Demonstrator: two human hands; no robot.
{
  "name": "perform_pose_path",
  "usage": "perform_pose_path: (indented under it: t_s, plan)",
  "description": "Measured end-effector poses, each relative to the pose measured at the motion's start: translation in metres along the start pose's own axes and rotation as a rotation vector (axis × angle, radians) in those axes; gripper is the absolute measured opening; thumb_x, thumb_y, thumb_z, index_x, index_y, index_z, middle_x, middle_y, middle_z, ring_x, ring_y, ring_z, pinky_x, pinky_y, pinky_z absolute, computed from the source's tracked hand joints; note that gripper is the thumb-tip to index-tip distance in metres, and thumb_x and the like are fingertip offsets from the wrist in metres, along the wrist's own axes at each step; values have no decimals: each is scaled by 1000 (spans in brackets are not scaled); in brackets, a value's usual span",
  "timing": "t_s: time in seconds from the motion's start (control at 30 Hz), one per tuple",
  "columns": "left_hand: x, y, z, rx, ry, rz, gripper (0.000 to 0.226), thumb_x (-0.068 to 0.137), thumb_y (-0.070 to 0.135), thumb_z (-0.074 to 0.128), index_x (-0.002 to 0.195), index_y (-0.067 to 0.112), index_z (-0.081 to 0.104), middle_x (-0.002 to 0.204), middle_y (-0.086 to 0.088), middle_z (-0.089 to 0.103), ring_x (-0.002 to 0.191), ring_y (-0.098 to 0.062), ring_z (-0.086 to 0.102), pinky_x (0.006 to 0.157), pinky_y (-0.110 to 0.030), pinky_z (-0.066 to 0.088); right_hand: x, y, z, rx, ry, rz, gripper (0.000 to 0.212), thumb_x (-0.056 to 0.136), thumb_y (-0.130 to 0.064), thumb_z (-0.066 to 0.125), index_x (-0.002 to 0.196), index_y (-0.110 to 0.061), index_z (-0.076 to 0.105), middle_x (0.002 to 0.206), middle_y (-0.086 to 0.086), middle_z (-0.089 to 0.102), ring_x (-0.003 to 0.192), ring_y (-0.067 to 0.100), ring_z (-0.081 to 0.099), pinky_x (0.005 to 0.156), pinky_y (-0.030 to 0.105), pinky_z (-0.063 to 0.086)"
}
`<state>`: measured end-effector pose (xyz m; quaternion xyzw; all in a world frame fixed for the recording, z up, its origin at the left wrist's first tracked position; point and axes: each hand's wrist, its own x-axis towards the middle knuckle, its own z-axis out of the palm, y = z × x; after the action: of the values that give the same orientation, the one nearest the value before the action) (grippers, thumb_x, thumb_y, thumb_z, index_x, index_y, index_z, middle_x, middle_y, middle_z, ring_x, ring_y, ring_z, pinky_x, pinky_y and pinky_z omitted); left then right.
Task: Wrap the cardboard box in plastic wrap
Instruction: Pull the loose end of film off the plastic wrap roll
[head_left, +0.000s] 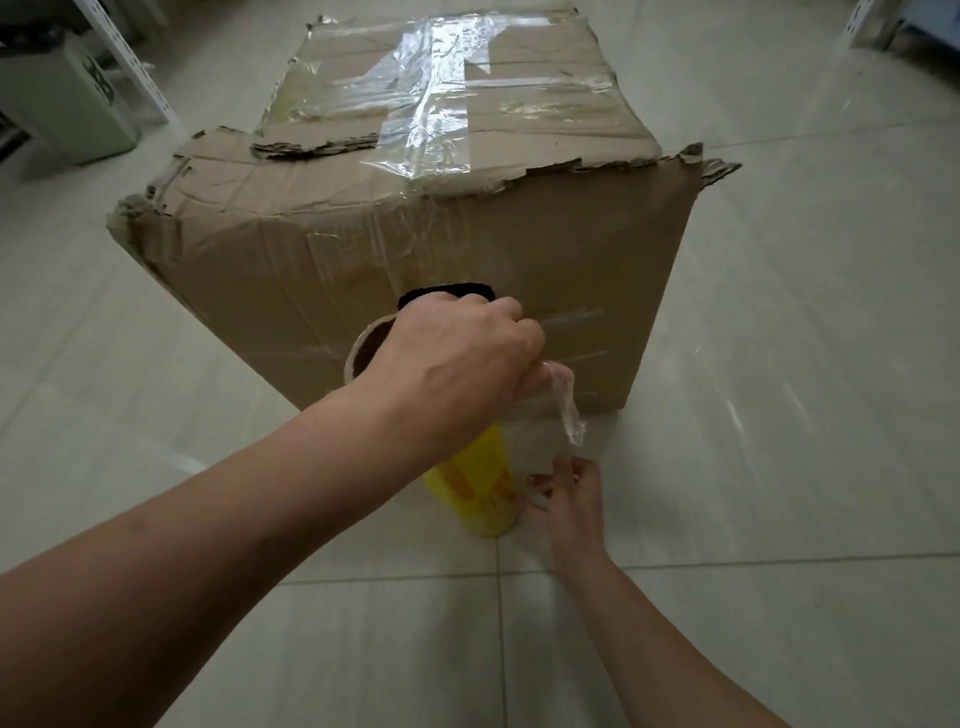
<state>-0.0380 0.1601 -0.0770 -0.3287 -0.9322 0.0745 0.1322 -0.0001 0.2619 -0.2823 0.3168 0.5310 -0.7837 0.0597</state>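
Observation:
A large worn cardboard box (415, 234) stands on the tiled floor, its top taped and torn at the edges, with a dark handle hole in the near face. In front of it a yellow roll of plastic wrap (470, 488) stands upright on the floor. My left hand (457, 364) grips the roll's top end, hiding most of the cardboard core. My right hand (566, 499) pinches the loose clear film (550, 415) near the bottom of the roll. The film's free edge hangs crumpled between my two hands.
A pale green bin (67, 104) and a white metal shelf leg (135, 62) stand at the back left. More shelving shows at the back right corner. Pale floor tiles (779, 364) surround the box on all sides.

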Motion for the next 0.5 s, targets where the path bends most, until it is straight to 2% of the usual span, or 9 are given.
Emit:
perform_pose_path:
  t_s: [0.07,0.2,0.37,0.5]
  plan:
    - [3,2,2,-22,-79,-86,52,97,51,21,65,22,50,64,8,47,57,-13,43,44,-22,21,-1,0,-2,-39,6,-22,12,101,-21,38,103,-10,42,78,10,52,72,16,56,56,25,57]
    - [12,-3,2,-127,-175,-259,54,97,55,24,60,19,37,65,5,44,53,-13,39,53,-29,29,-4,-1,-2,-66,-4,-27,13,102,-23,36,101,-12,42,77,9,51,69,14,54,55,25,58]
    - [15,-5,2,-173,-252,-384,57,88,67,22,73,17,46,69,2,50,66,-22,47,58,-32,32,-4,-6,-2,-144,-25,-11,16,102,-26,34,101,-12,42,79,8,48,70,14,52,57,31,56]
    - [16,-6,0,-272,-289,-425,73,72,74,11,82,15,54,75,0,58,69,-22,54,56,-33,36,-3,-8,-2,-149,-66,28,32,102,-29,35,86,-7,50,81,6,46,73,12,49,52,26,57]
